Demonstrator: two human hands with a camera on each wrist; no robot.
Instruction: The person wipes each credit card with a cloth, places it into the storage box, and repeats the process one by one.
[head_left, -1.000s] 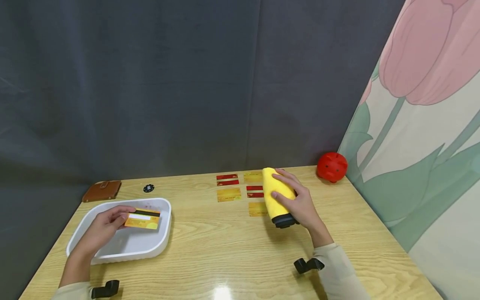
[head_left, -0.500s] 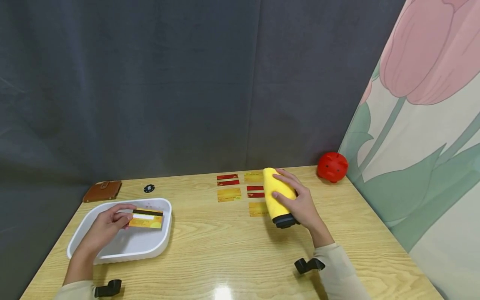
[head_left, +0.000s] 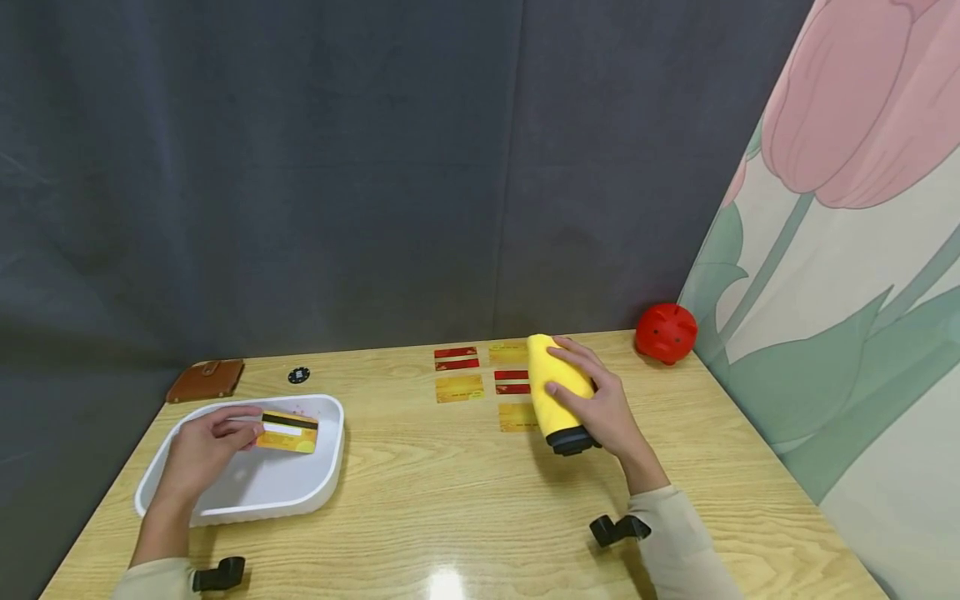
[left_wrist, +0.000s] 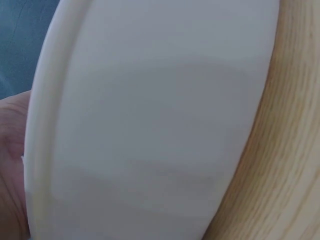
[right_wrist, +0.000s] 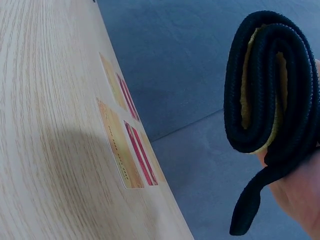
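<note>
My left hand (head_left: 206, 450) pinches a yellow bank card (head_left: 288, 432) between thumb and fingers, its black stripe and white strip facing up, over a white plastic tub (head_left: 328, 467). The tub's outer wall fills most of the left wrist view, hiding nearly all of that hand. My right hand (head_left: 596, 400) grips a rolled yellow cloth (head_left: 553, 387) with black edging, held above the table. In the right wrist view the cloth's coiled black end (right_wrist: 262, 85) shows, with a loose flap hanging down. Beneath and left of it lie yellow cards (head_left: 460, 388) and red-striped cards (head_left: 456, 358), some partly covered by the cloth.
A brown wallet (head_left: 206, 381) and a black poker chip (head_left: 298, 375) lie behind the tub. At the back right corner stands a red piggy bank (head_left: 666, 333). A dark curtain (head_left: 337, 183) hangs along the table's back edge.
The left hand has shifted a little with the card, first right and then back left, and the card's tilt has changed slightly. The right hand and cloth have stayed in place.
</note>
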